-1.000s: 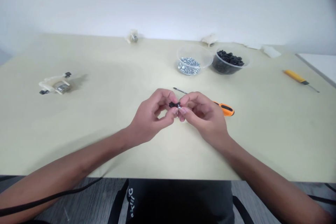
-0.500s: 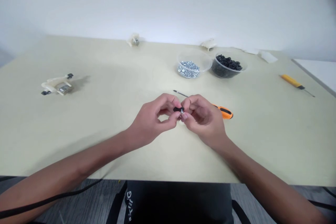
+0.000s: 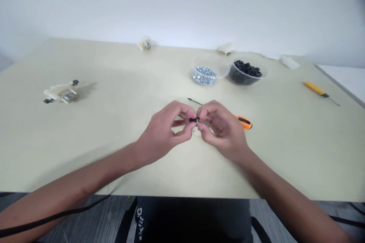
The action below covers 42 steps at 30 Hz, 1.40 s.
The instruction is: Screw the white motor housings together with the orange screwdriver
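Note:
Between my fingertips is a small black plastic part with a bright metal bit at its middle. My left hand and my right hand both pinch it. Behind my right hand lies an orange-and-black screwdriver, its thin shaft passing behind my hands. A pale object with a metal glint is partly hidden under my hands, and its shape is hidden.
A clear bowl of silver fasteners and a bowl of black parts stand towards the back. A white motor assembly sits on the left, and a yellow screwdriver lies on the right. Small white pieces line the back edge.
My hands have drawn closer together around the black part, covering more of the orange screwdriver. The pale object now shows beneath them. The view has shifted slightly.

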### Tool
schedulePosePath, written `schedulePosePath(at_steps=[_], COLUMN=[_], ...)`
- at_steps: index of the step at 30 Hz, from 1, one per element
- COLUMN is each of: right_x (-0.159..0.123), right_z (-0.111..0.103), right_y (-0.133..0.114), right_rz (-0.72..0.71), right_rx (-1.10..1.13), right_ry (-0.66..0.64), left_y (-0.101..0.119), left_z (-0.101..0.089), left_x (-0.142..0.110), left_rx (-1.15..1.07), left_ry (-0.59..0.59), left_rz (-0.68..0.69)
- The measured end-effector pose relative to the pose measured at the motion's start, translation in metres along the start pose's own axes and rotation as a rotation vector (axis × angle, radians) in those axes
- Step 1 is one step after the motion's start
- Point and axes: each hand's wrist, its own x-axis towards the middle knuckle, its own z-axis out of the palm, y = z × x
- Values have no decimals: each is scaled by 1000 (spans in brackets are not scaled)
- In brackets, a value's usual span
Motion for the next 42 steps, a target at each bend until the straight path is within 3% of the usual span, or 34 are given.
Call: schedulePosePath(at_steps=[8, 42], right_x=[0, -3], right_z=[-1, -1], right_y=[-1, -3], right_rz=[69, 154], right_rx=[-31, -10], right_ry=[-29, -27], left_y=[-2, -2], left_z=[-2, 3], left_x=[1, -1], left_rx=[-17, -45], left_ry=[-76, -76], left_rz=[-23, -94])
